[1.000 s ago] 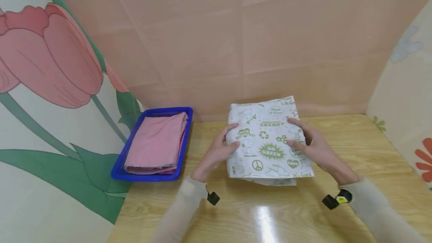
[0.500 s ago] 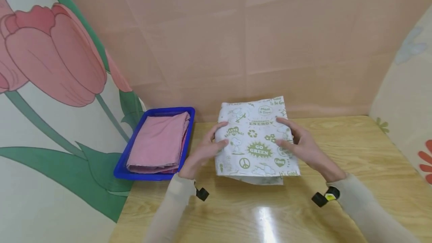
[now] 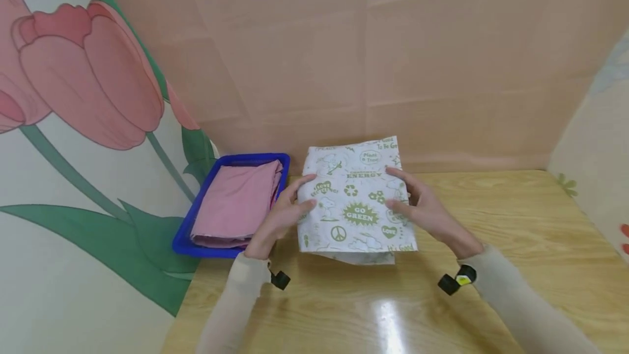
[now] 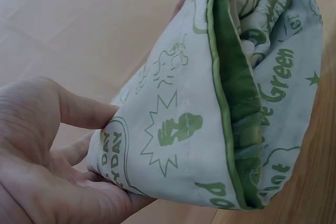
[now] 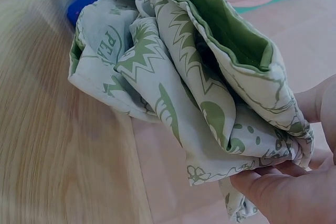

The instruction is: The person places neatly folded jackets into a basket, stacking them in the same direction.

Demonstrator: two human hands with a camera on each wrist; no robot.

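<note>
Both hands hold a folded white cloth printed with green words and cartoon figures (image 3: 361, 195) above the table, in the middle of the head view. My left hand (image 3: 282, 214) pinches its left edge, thumb on the printed front. The right hand (image 3: 432, 214) grips the opposite edge the same way. Up close in the left wrist view, the cloth (image 4: 163, 124) shows a green inner lining along its fold. The right wrist view has several loose layers of the cloth (image 5: 163, 77) bunched inside the fold, with fingers (image 5: 273, 187) under its edge.
A blue plastic basket (image 3: 184, 242) stands on the table (image 3: 344, 310) left of the cloth, with a folded pink cloth (image 3: 236, 201) in it. A peach-coloured sheet (image 3: 344, 59) hangs behind the table. Side walls carry painted flowers, a large tulip (image 3: 113, 75) at left.
Both hands have moved left together with the printed cloth, bringing it closer to the blue basket. Their grip looks the same. The head view has turned slightly left.
</note>
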